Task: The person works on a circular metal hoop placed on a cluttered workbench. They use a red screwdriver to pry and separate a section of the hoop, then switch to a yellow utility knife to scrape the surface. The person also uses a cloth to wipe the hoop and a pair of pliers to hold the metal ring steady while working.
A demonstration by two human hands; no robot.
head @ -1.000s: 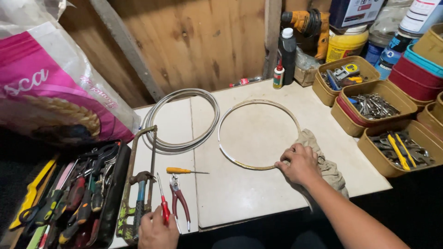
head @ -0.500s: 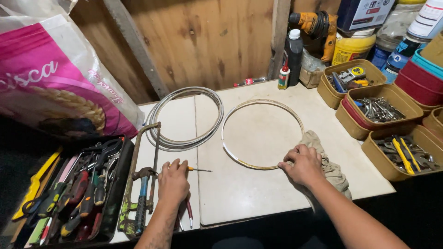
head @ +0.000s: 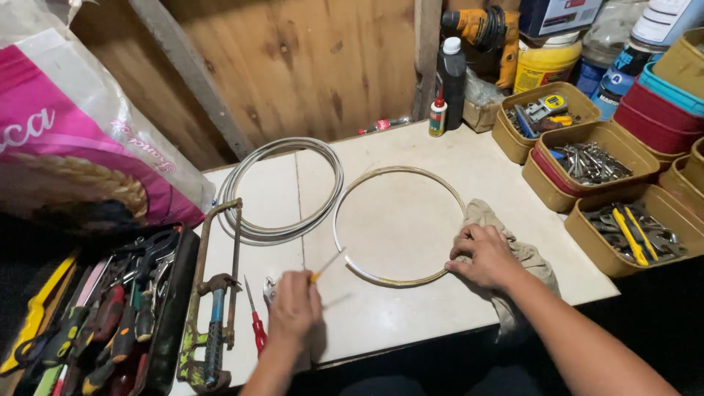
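Left hand (head: 293, 304): fingers closing around a small yellow-handled screwdriver (head: 325, 267), lifting it just above the white tabletop (head: 411, 323), shaft pointing up-right toward the ring.
Right hand (head: 485, 254): resting palm-down with fingers curled, pressing on the metal ring (head: 367, 273) at its right edge; whether it is gripping the ring, cannot tell.
Ring: lying flat mid-table, overlapping a beige rag (head: 524, 257) that is sitting under the right hand.
Cable coil (head: 253, 233): grey, lying left of the ring, nearly touching it.
Near left hand: red-handled screwdriver (head: 257, 328), pliers partly hidden, hacksaw (head: 213, 308) lying alongside.
Left edge: open toolbox (head: 110, 323) holding hand tools.
Right edge: tan bins (head: 587, 242) holding wrenches and small parts.
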